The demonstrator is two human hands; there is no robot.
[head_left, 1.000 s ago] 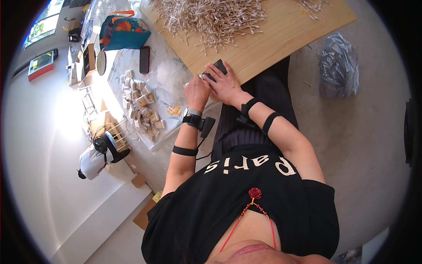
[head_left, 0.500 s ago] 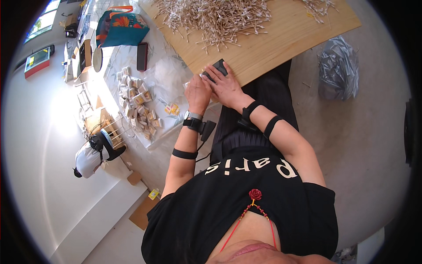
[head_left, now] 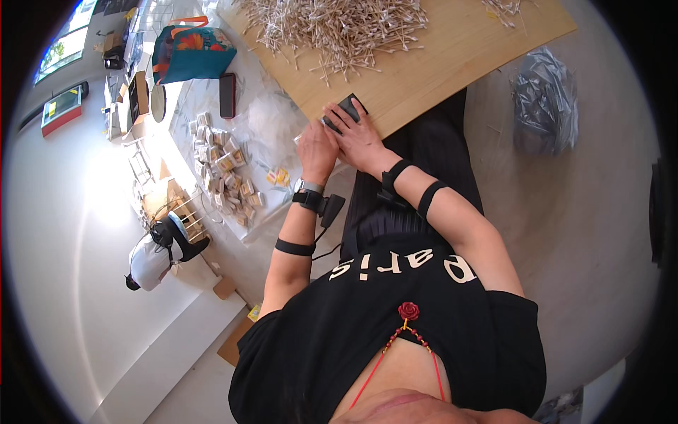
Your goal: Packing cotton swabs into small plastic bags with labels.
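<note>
My right hand (head_left: 360, 143) lies over a small black rectangular block (head_left: 349, 107) at the near left corner of the wooden board, its fingers bent across the top and thumb side of the block. Right beside it, touching it, my left hand (head_left: 318, 150) is closed, knuckles up. A bit of clear or whitish material shows at its outer edge, but what its fingers hold is hidden. Beyond both hands, a large heap of cotton swabs (head_left: 339, 32) covers the far part of the wooden board (head_left: 438, 78).
Left of the board, a covered table holds many small packed swab bundles (head_left: 222, 166), clear plastic bags (head_left: 272, 116), yellow packets (head_left: 279, 176), a phone (head_left: 227, 95) and a teal bag (head_left: 194, 55). A plastic-wrapped bin (head_left: 544, 106) stands right. Another person (head_left: 152, 261) is at far left.
Both hands stay together at the board's corner, with the right fingers slightly shifted on the black block. The whole view has moved a little.
</note>
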